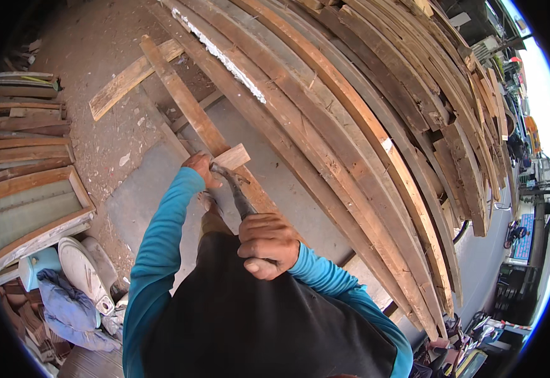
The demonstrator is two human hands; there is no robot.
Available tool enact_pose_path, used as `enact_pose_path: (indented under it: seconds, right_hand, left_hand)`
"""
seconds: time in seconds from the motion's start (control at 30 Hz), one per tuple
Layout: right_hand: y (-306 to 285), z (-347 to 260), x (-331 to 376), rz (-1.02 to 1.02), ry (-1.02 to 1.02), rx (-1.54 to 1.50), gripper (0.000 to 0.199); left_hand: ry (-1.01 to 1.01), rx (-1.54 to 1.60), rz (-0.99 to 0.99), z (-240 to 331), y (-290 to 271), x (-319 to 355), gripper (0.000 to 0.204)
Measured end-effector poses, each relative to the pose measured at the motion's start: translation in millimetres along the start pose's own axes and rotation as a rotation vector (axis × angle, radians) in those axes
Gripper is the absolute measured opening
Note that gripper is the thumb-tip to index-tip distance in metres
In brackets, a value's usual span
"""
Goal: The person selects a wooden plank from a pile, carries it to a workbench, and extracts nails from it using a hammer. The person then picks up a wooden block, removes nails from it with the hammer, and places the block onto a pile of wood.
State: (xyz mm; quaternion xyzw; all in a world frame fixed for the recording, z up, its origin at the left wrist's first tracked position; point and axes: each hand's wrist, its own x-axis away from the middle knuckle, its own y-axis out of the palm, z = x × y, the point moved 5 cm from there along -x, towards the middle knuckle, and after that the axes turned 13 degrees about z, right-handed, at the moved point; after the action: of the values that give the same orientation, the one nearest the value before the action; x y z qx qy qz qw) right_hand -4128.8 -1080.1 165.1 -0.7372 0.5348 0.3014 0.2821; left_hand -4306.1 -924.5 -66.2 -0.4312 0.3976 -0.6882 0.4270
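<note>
My right hand (267, 246) is wrapped round the dark handle of a hammer (240, 196), in front of my black shirt. The hammer's head end lies over a long narrow plank (190, 110), close to my left hand. My left hand (202, 169) is closed at the left end of a short wood block (233, 156), which sits across the plank. Its fingertips are partly hidden. The plank runs from the upper left down toward my right hand. Its far end rests on a wider board (130, 82) lying crosswise.
Long timber beams (325, 151) are stacked along my right, one with a white crusted streak. At left lie more boards (26, 145), a framed panel (35, 214), a whitish toilet seat (86, 271) and a blue cloth bundle (67, 309). A grey slab (142, 189) lies underfoot.
</note>
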Motion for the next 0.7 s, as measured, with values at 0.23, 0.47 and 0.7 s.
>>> enact_pose_path:
  seconds: [0.23,0.47,0.7]
  right_hand:
    - [-24,10,34,0.644,0.154,-0.058,0.057]
    - [4,26,8,0.535,0.104,-0.039,0.046]
    - [-40,-4,54,0.758,0.172,0.089,0.062]
  left_hand:
    - [-0.095,0.177,-0.021,-7,26,11,0.088]
    - [-0.121,0.339,0.042,-22,39,20,0.087]
    - [-0.188,0.46,0.056,-3,35,24,0.071]
